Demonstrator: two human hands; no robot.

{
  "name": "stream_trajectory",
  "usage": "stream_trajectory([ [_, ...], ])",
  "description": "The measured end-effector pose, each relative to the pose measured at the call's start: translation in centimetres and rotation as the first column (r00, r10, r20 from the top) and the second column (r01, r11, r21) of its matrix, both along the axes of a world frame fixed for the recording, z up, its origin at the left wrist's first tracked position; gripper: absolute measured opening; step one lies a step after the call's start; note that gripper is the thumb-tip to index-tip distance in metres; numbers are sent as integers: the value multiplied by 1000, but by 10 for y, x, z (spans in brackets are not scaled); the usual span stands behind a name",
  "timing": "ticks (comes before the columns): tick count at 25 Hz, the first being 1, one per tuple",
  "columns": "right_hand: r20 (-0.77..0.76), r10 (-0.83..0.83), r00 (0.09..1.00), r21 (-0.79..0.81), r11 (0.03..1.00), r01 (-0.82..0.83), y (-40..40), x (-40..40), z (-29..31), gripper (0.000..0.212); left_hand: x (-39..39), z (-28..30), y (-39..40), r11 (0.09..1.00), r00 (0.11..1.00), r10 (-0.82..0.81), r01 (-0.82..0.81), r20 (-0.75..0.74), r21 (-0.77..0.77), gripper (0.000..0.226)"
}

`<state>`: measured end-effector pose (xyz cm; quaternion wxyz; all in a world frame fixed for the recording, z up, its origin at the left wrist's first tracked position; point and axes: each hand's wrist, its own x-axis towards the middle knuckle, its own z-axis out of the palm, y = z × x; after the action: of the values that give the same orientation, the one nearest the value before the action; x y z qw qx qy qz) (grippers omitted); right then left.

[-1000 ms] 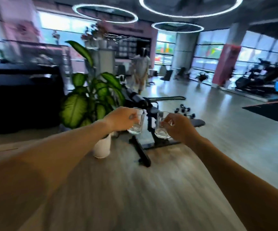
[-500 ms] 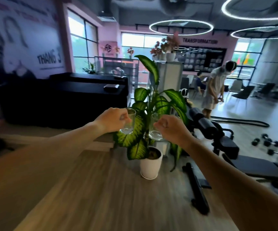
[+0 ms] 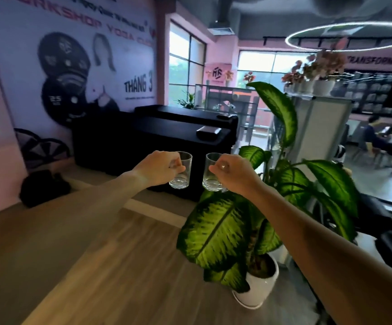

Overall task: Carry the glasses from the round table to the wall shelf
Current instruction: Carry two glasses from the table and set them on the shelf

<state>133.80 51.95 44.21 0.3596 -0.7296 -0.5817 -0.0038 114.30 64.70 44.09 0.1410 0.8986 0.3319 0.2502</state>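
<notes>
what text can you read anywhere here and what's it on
"WORKSHOP YOGA" with more cut off: top of the wall poster
"THÁNG 3": same poster, fine print under it blurred
"25": weight plate on poster
"TRANSFORMATI", cut off: far pink wall
Pink logo sign: unreadable
Glasses: no text

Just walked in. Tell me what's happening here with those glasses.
A person is walking through a gym carrying two clear, empty glasses, held out in front and upright. The left hand grips the left glass, the right hand grips the right glass. A potted plant stands close below the right arm. No wall shelf shows clearly yet.
</notes>
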Motion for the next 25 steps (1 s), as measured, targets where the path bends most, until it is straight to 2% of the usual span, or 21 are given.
stream_trajectory([
  [5, 11, 61, 998, -15, 998, -61, 135, 46, -4, 16, 42, -8, 124, 998, 998, 58, -58, -10, -13, 16],
  [18, -6, 31, 1000, -36, 999, -31, 487, 181, -4, 14, 174, 10, 470, 996, 996, 84, -85, -41, -13, 13],
  [25, 22, 124, 992, -47, 991, -123, 690, 256, 0, 19, 241, 10, 649, 987, 989, 151, -151, -7, -64, 15],
])
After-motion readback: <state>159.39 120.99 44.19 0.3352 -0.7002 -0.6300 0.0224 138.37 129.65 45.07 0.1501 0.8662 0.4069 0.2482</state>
